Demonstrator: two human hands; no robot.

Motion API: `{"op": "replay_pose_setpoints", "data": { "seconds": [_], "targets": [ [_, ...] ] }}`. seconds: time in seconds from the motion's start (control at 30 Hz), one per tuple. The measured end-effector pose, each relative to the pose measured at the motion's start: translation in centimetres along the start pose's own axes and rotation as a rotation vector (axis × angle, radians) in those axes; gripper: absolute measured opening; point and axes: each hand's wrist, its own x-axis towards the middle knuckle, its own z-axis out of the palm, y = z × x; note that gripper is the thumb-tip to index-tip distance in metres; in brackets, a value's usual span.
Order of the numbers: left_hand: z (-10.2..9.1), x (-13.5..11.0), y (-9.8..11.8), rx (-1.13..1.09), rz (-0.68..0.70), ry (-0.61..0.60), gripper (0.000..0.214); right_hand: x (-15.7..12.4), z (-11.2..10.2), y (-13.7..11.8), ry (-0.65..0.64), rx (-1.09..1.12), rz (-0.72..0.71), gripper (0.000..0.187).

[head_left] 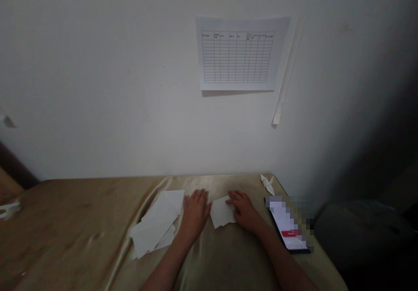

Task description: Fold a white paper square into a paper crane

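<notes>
A small white piece of paper (220, 212) lies on the cloth-covered table between my hands. My right hand (242, 208) rests on its right edge, fingers spread and touching it. Just left of this paper, my left hand (197, 208) lies palm down with its fingers stretched out, the thumb close to the paper's left edge. Beside the left hand is a loose stack of white paper sheets (156, 225), overlapping at uneven angles. The left wrist and forearm pass along the stack's right side.
A phone (287, 225) with a lit, partly pixelated screen lies at the table's right edge. Behind it is a folded white paper shape (267, 184). A printed table sheet (238, 55) hangs on the wall. The golden-brown cloth (81, 221) has folds. A dark bulky object (362, 234) stands at right.
</notes>
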Motion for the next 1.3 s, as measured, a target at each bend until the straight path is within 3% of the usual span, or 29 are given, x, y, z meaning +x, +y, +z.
{"op": "replay_pose_setpoints", "data": {
  "seconds": [0.1, 0.23, 0.4, 0.57, 0.83, 1.3],
  "targets": [
    [1.0, -1.1, 3.1, -0.087, 0.126, -0.051, 0.043, -0.2, 0.1, -0.4, -0.017, -0.036, -0.020, 0.072],
    [2.0, -2.2, 4.9, -0.059, 0.086, -0.060, 0.043, -0.3, 0.4, -1.1, -0.077, -0.058, -0.061, 0.075],
    [3.4, -2.1, 3.5, -0.024, 0.159, -0.107, 0.050, -0.2, 1.1, -2.2, -0.090, -0.138, -0.054, 0.056],
    [3.9, -1.6, 2.3, 0.030, 0.188, -0.144, 0.055, -0.6, 1.4, -2.9, -0.081, -0.217, 0.005, 0.056],
    [2.5, -1.2, 1.6, 0.009, 0.149, -0.256, 0.067, -1.6, 1.0, -3.1, -0.085, -0.248, 0.149, 0.065],
    [1.3, -1.5, -0.5, -0.070, 0.338, -0.206, 0.063, -2.1, 1.2, -2.1, 0.011, -0.182, 0.112, 0.056]
  ]
}}
